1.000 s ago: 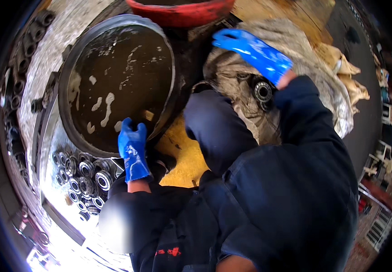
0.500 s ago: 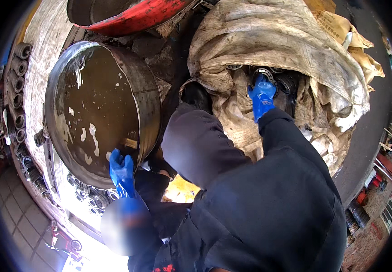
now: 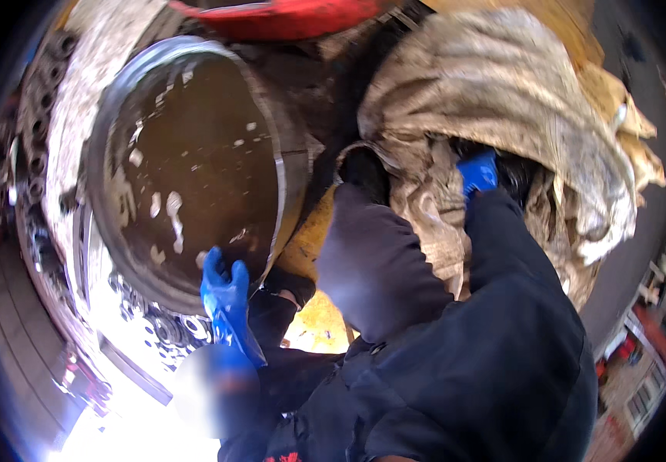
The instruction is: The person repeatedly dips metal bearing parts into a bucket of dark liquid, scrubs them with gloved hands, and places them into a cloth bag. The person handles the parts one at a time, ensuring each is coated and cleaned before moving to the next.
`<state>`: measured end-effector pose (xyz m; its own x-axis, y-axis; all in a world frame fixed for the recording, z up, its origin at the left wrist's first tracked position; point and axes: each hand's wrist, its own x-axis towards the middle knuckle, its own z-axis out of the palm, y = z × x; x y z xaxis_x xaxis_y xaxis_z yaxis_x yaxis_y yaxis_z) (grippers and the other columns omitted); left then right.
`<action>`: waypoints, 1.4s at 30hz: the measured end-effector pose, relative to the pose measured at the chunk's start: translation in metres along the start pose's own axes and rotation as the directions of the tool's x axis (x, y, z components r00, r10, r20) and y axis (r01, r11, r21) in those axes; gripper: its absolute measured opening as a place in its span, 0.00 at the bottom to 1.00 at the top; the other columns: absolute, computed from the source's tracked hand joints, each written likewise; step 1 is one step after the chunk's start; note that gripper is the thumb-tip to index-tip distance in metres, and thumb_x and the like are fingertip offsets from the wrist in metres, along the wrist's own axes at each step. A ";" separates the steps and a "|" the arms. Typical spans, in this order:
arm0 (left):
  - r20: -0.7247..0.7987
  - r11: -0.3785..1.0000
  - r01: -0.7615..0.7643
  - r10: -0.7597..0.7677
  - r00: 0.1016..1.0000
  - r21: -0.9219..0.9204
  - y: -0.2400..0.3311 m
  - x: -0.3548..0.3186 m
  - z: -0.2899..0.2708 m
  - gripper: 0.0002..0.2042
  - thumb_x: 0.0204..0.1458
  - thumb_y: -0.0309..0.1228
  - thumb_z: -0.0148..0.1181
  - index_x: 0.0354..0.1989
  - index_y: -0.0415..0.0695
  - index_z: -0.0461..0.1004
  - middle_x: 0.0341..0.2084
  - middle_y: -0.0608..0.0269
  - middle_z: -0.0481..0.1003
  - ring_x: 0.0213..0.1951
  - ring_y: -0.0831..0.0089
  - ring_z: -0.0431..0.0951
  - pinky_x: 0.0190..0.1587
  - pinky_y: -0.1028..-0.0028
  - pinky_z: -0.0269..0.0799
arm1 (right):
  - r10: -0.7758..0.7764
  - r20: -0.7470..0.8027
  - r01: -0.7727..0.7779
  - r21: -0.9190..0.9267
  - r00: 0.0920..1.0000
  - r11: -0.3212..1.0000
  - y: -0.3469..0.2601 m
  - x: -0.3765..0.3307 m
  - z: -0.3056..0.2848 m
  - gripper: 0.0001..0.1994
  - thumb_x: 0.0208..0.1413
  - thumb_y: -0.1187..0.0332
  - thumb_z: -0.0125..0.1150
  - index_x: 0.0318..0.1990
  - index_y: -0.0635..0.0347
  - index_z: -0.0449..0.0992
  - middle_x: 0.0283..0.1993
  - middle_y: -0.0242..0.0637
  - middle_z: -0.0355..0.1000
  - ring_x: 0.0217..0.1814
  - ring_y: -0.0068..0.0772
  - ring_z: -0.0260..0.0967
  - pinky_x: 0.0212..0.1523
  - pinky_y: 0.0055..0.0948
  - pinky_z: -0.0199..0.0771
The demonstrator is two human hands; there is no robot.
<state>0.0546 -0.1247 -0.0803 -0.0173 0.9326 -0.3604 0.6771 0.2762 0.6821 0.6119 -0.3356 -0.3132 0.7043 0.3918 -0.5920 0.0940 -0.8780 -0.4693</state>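
My left hand [image 3: 225, 289], in a wet blue rubber glove, is raised at the near right rim of a wide metal tub [image 3: 290, 165]. Its fingers are apart with nothing in them. Brown murky liquid [image 3: 202, 154] with pale floating patches fills the tub. My right hand [image 3: 477, 173], gloved in blue too, reaches into the mouth of a large dirty beige sack [image 3: 494, 85]. The sack's edge and shadow hide its fingers, so what they touch cannot be made out. Beside it, dark parts [image 3: 514, 179] show blurred in the sack's opening.
A red basin [image 3: 294, 21] stands beyond the tub. Several metal rings [image 3: 167, 327] lie near the tub's near left side, and more round parts [image 3: 38, 138] line the far left. A yellow surface [image 3: 317, 327] shows between my legs. Yellowish bags [image 3: 629, 127] lie right of the sack.
My right hand has gone deeper into the sack; the bearing ring visible at its fingers before is now out of sight. My left hand stays by the tub rim. The whole view has shifted.
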 end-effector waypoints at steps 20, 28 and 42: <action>-0.046 0.919 0.124 -0.115 0.992 0.375 0.050 -0.013 -0.022 0.32 0.54 0.47 0.58 0.68 0.49 0.67 0.57 0.48 0.76 0.58 0.52 0.78 0.60 0.57 0.74 | -0.918 0.378 0.988 0.055 0.116 0.148 -0.521 -0.216 0.100 0.14 0.48 0.68 0.69 0.38 0.59 0.69 0.32 0.32 0.68 0.33 0.34 0.68 0.38 0.34 0.71; -0.035 0.924 0.159 -0.157 0.987 0.349 0.041 -0.017 -0.020 0.32 0.55 0.46 0.57 0.69 0.48 0.66 0.62 0.50 0.74 0.60 0.52 0.76 0.62 0.57 0.73 | -0.794 0.296 0.843 -0.083 0.530 0.532 -0.605 -0.219 0.252 0.24 0.56 0.56 0.65 0.55 0.63 0.77 0.39 0.47 0.82 0.39 0.54 0.81 0.42 0.43 0.81; -0.090 0.947 -0.031 0.063 0.994 0.321 0.039 -0.007 -0.011 0.27 0.54 0.43 0.62 0.60 0.42 0.74 0.48 0.43 0.81 0.50 0.50 0.82 0.54 0.57 0.77 | -0.915 0.065 0.870 -0.344 0.397 0.353 -0.388 -0.119 -0.057 0.15 0.63 0.61 0.60 0.50 0.62 0.81 0.40 0.46 0.83 0.44 0.38 0.82 0.48 0.38 0.79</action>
<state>0.0736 -0.1176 -0.0443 -0.0407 0.9653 -0.2580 0.8777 0.1580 0.4525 0.5318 -0.0569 -0.0236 0.1480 0.9772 0.1520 0.8880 -0.0636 -0.4554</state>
